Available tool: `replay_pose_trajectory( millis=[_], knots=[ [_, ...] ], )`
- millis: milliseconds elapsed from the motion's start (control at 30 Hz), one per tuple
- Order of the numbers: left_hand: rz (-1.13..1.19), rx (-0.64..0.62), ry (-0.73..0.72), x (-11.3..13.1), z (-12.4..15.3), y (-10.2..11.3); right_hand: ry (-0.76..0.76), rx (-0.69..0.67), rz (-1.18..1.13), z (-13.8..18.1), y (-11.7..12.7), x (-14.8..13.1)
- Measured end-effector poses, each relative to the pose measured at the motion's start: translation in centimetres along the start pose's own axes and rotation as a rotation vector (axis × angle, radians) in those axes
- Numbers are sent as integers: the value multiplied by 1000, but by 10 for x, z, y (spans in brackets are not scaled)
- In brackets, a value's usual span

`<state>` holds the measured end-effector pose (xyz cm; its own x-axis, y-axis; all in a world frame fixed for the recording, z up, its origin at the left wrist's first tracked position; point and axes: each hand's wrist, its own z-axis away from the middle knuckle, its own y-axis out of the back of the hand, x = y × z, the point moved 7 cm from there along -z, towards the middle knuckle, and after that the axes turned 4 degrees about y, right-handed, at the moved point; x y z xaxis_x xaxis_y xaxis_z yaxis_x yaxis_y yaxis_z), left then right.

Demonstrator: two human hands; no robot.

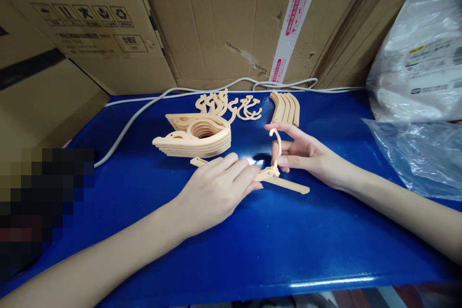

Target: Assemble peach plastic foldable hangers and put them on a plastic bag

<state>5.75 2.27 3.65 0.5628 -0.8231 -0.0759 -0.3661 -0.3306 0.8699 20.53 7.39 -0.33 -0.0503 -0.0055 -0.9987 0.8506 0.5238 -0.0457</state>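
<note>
My left hand (220,185) is closed over the body of a cream plastic folding hanger (290,185), hiding its middle. One end of the hanger sticks out on each side of the fingers. Thumb and fingers of my right hand (310,156) pinch the hanger's curved hook (279,147), which stands upright at the centre joint. Whether the hook is fully seated there I cannot tell. Behind my left hand lies a stack of cream hanger pieces (195,147). Loose hooks (212,103) lie beyond it, with more hooks (249,108) to their right. Several curved hanger arms (286,108) sit behind my right hand.
The blue tabletop (274,250) carries everything. A white cable (133,122) runs along its back and left side. Cardboard boxes (216,19) wall off the rear and left. Clear plastic packaging (415,67) occupies the right, partly spread over the table.
</note>
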Motion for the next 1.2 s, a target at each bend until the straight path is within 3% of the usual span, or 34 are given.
replay_pose_trajectory(
  millis=[433,1200],
  knots=[
    [-148,30,-79,6,1,3,27,4,97,4,-4,-6],
    [-233,7,-49,7,1,-2,132,59,407,11,-7,-24]
  ],
)
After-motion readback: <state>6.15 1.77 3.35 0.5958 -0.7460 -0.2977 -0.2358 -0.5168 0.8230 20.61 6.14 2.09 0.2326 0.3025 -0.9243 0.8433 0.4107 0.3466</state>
